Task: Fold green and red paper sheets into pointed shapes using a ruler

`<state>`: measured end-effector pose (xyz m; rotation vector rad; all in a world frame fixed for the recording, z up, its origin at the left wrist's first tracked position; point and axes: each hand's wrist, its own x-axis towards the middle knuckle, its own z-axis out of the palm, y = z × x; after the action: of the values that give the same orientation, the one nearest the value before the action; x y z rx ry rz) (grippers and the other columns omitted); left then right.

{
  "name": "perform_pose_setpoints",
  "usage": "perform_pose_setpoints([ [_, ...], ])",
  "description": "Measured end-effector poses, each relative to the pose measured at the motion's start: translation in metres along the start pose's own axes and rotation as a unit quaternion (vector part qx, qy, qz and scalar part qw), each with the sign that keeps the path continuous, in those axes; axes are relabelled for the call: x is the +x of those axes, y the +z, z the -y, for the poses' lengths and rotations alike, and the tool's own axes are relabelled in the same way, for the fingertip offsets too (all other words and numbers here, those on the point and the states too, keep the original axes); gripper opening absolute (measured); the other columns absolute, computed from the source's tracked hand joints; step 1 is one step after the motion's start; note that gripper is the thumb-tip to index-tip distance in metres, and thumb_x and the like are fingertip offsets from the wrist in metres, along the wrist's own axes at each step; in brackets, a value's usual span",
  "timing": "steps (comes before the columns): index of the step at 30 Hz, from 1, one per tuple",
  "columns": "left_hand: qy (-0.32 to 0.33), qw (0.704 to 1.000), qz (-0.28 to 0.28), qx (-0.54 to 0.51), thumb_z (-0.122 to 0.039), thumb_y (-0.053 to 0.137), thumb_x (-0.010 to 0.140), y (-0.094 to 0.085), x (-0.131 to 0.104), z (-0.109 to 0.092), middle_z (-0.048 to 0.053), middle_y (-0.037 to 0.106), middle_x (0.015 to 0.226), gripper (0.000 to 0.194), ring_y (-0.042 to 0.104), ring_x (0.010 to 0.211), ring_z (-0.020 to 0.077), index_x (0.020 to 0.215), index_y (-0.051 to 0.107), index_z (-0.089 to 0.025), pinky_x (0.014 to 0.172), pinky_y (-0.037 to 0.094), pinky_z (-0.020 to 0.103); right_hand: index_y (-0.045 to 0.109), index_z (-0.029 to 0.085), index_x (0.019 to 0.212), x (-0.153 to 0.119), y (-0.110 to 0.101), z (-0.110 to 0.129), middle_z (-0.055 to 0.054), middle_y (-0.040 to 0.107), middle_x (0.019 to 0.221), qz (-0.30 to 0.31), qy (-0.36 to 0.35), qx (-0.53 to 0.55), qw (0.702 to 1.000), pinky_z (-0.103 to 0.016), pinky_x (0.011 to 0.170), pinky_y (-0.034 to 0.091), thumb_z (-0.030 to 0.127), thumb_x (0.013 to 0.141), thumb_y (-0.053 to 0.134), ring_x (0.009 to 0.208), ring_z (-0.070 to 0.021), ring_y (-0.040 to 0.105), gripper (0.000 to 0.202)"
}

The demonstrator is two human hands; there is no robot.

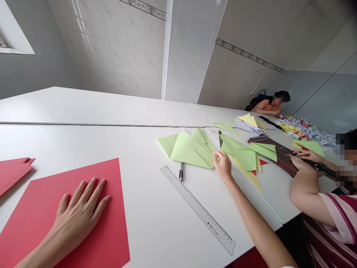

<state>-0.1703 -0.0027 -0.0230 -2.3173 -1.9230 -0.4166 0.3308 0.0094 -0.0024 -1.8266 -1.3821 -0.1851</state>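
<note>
My left hand (79, 212) lies flat with its fingers spread on a large red sheet of paper (103, 178) on the white table. On the right, my right hand (223, 165) is closed in a pinch at the right edge of several light green pieces of paper (189, 149), which are cut at angles and overlap. A black pen (181, 172) lies just below them, touching or close to a clear plastic ruler (198, 210) that slants across the table between my hands.
More red paper (15, 173) lies at the left edge. Right of my hand are green sheets (240, 149) and a yellow piece (249, 175). A co-worker's hands (302, 158) rest at a dark red paper trimmer (281, 154). Paper scraps (306, 126) are heaped beyond, near another seated person (269, 106).
</note>
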Motion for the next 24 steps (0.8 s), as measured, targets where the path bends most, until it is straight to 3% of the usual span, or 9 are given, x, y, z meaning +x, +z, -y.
perform_pose_setpoints([
  [3,0.006,1.000,0.017,0.000,-0.043,0.015,0.091,-0.006,0.005,-0.019,0.018,0.040,0.152,0.071,0.027,0.146,0.0396,0.144,0.046,-0.008,0.111,0.027,0.063,0.068,0.018,0.097,-0.001,-0.001,0.002,-0.011,0.070,0.104,-0.003,-0.013,0.005,1.000,-0.031,0.071,0.048,0.038,0.095,0.039,0.091,-0.0212,0.062,0.035],
  [9,0.023,0.998,0.056,-0.010,-0.049,0.018,0.096,-0.004,0.004,-0.053,0.017,0.030,0.158,0.068,0.015,0.150,0.0374,0.152,0.033,-0.014,0.115,0.015,0.066,0.068,0.014,0.103,-0.007,-0.011,0.014,-0.016,0.071,0.106,0.012,-0.034,0.011,0.999,-0.035,0.074,0.050,0.041,0.093,0.036,0.090,-0.0252,0.063,0.043],
  [13,0.057,0.995,0.076,-0.029,-0.052,0.024,0.099,-0.017,-0.006,-0.062,0.015,0.021,0.161,0.066,0.010,0.151,0.0346,0.155,0.025,-0.015,0.118,0.014,0.063,0.067,0.019,0.106,-0.032,-0.028,0.041,-0.011,0.073,0.098,0.093,-0.072,0.024,0.993,-0.036,0.069,0.052,0.046,0.092,0.044,0.079,-0.0242,0.066,0.038],
  [16,0.091,0.991,0.084,-0.045,-0.050,0.027,0.101,-0.038,-0.019,-0.045,0.007,0.020,0.162,0.062,0.010,0.151,0.0286,0.156,0.019,-0.023,0.122,0.015,0.055,0.067,0.027,0.110,-0.075,-0.051,0.059,-0.006,0.073,0.108,0.199,-0.152,0.031,0.968,-0.037,0.076,0.056,0.048,0.094,0.047,0.094,-0.0248,0.069,0.033],
  [19,0.084,0.992,0.085,-0.049,-0.050,0.020,0.102,-0.055,-0.034,-0.013,0.004,0.020,0.162,0.059,0.012,0.151,0.0267,0.156,0.020,-0.027,0.122,0.021,0.052,0.054,0.034,0.135,-0.126,-0.078,0.064,-0.003,0.061,0.136,0.291,-0.223,0.022,0.930,-0.042,0.092,0.056,0.051,0.097,0.046,0.121,-0.0261,0.060,0.043],
  [21,0.071,0.993,0.077,-0.045,-0.051,0.017,0.102,-0.059,-0.043,0.009,0.007,0.021,0.162,0.061,0.013,0.151,0.0281,0.156,0.020,-0.023,0.121,0.019,0.055,0.039,0.037,0.148,-0.157,-0.092,0.060,-0.001,0.044,0.153,0.310,-0.203,-0.018,0.929,-0.050,0.103,0.050,0.054,0.098,0.043,0.139,-0.0294,0.044,0.054],
  [24,0.076,0.993,0.079,-0.042,-0.057,0.018,0.101,-0.053,-0.054,0.027,0.005,0.024,0.161,0.064,0.015,0.150,0.0279,0.156,0.019,-0.024,0.122,0.018,0.054,0.024,0.035,0.156,-0.189,-0.103,0.049,-0.002,0.029,0.161,0.328,-0.206,-0.045,0.921,-0.060,0.112,0.038,0.063,0.095,0.041,0.147,-0.0342,0.029,0.070],
])
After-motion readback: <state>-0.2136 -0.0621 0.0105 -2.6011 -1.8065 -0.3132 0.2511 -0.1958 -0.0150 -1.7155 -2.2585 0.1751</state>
